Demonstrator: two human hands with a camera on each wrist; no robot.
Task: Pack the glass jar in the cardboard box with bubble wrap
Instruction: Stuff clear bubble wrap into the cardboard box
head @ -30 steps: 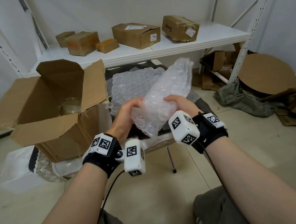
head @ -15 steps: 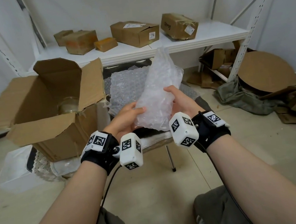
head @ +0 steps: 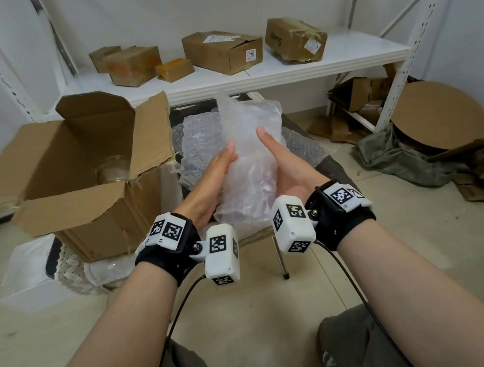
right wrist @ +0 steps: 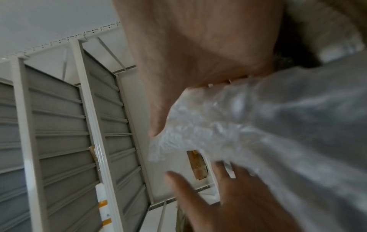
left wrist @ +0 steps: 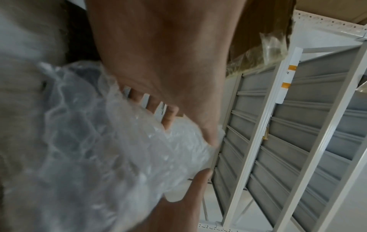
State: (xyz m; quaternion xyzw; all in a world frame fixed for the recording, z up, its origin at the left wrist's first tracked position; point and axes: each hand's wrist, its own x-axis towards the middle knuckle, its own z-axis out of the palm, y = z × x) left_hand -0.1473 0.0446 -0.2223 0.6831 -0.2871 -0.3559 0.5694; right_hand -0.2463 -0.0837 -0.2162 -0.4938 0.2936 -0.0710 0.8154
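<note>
An open cardboard box stands at the left with its flaps up. The glass jar sits inside it, partly hidden by the near flap. I hold a crumpled bundle of bubble wrap upright in front of me, right of the box. My left hand presses its left side and my right hand its right side. Both thumbs lie straight up the front. In the left wrist view, the bubble wrap lies against straight fingers. In the right wrist view, the bubble wrap fills the right side.
More bubble wrap sheets lie on the dark surface behind the bundle. A white shelf with several closed boxes runs across the back. Cardboard scraps, a round cardboard disc and a grey cloth lie on the floor at the right.
The bundle has swung from leaning right to standing upright. My fingers and thumbs have uncurled and now lie straight along it.
</note>
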